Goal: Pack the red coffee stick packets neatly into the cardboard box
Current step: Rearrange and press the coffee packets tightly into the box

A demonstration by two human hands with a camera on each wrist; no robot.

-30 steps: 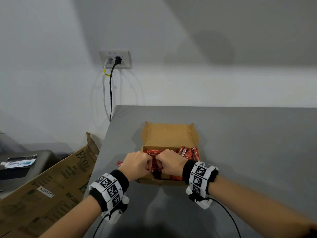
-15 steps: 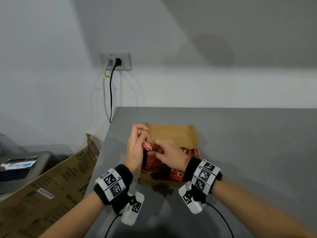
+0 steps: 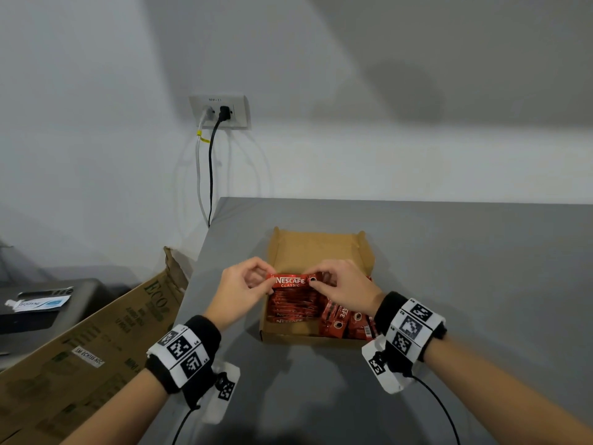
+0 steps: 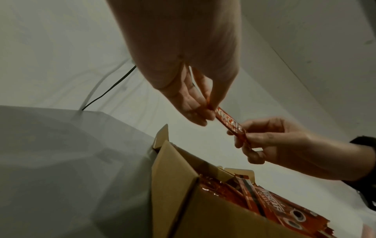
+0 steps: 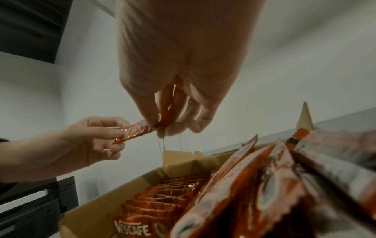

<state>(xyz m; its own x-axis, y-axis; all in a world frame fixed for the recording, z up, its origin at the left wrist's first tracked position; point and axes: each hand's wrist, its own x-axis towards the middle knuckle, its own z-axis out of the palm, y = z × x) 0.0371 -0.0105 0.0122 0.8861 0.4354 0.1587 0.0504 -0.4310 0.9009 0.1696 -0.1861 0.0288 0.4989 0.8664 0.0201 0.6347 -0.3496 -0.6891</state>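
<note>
Packet, red coffee stick, printed "Nescafé Classic": held level above the cardboard box, stretched between both hands. Left hand pinches its left end between thumb and fingertips; right hand pinches its right end the same way. Box: open, flaps up, resting on the grey desk. Packed packets: a tidy row lying crosswise in the box's left part. Leaning packets: several more on end at the right, tilted and less ordered. Large carton: printed, standing off the desk's left edge. Wall socket: two cables plugged in, hanging behind the desk.
</note>
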